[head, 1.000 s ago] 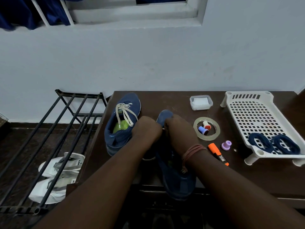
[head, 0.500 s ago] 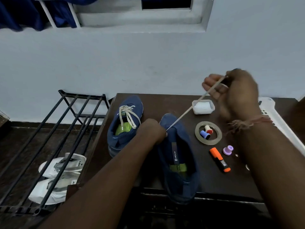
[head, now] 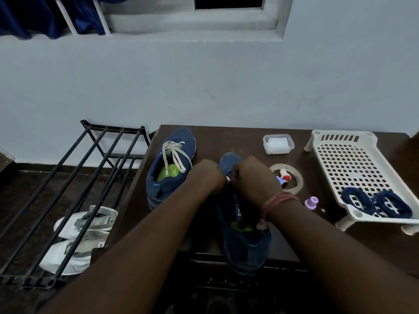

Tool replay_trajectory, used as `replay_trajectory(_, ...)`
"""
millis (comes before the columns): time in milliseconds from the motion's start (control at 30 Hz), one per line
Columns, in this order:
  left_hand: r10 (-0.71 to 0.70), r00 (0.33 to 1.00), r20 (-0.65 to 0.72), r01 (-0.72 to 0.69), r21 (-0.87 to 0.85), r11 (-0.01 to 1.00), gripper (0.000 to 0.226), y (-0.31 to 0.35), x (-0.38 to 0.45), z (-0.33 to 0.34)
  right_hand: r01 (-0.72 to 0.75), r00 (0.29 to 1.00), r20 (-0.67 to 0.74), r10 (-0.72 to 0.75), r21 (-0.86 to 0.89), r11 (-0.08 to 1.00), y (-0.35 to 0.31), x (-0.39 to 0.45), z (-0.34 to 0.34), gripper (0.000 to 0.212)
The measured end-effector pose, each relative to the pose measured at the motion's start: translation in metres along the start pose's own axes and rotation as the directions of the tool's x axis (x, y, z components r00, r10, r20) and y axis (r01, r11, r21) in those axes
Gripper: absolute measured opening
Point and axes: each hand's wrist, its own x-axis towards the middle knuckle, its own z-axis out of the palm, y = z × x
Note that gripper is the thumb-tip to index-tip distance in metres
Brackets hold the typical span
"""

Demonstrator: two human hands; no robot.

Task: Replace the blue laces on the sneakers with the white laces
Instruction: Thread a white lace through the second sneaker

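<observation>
Two blue sneakers sit on a dark brown table (head: pixel 226 137). The left sneaker (head: pixel 170 168) has a white lace threaded through it, with loose ends over its green insole. The right sneaker (head: pixel 244 241) lies in front of me, toe pointing away. My left hand (head: pixel 207 175) and my right hand (head: pixel 254 180) are both closed over its eyelet area near the toe, with a small bit of white lace (head: pixel 228 177) showing between them. The rest of that lace is hidden by my hands. Two coiled blue laces (head: pixel 376 202) lie in a white perforated tray (head: pixel 349 164) at the right.
A small clear box (head: pixel 278 143), a tape roll (head: pixel 294 177) with small spools inside and a purple knob (head: pixel 311 202) lie between the sneakers and the tray. A black metal shoe rack (head: pixel 74 191) stands left of the table, with white shoes (head: pixel 74 236) on the floor under it.
My right hand, which had pulled the white lace up and to the right, has come back down to the sneaker beside my left hand. The left hand stayed on the shoe.
</observation>
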Motion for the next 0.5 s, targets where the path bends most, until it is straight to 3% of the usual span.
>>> replay_trajectory(67,-0.024,1.0,0.003,0.024,-0.018,1.0,0.026,-0.002,0.0,-0.001,-0.04,0.999,-0.026,0.043,0.078,0.996,-0.003,0.003,0.003,0.014)
replay_trajectory(133,-0.045,0.999,-0.005,0.045,-0.033,0.998,0.028,-0.002,0.0,0.0,-0.085,0.992,-0.062,0.114,0.359,0.93,-0.002,0.008,-0.008,0.015)
replay_trajectory(233,-0.052,0.999,0.004,0.052,0.004,0.999,0.036,-0.001,-0.001,0.002,-0.069,0.946,-0.138,0.292,0.798,0.599,0.004,0.012,-0.053,0.01)
replay_trajectory(334,-0.054,0.999,0.009,0.053,0.028,0.998,0.036,0.002,-0.004,0.001,0.178,0.839,-0.271,0.471,0.956,0.233,0.017,0.007,-0.105,0.01)
replay_trajectory(367,-0.066,0.998,0.011,0.066,0.0,0.998,0.036,0.003,-0.005,0.001,0.253,0.791,-0.304,0.531,0.953,0.169,0.022,0.005,-0.116,0.009)
replay_trajectory(434,-0.069,0.998,0.012,0.069,-0.008,0.998,0.042,0.005,-0.008,0.003,0.352,0.716,-0.367,0.593,0.925,0.147,0.03,-0.002,-0.128,0.009)
replay_trajectory(500,-0.075,0.997,0.02,0.075,0.008,0.997,0.045,0.008,-0.013,0.002,0.32,0.7,-0.399,0.592,0.917,0.24,0.035,-0.006,-0.126,0.012)
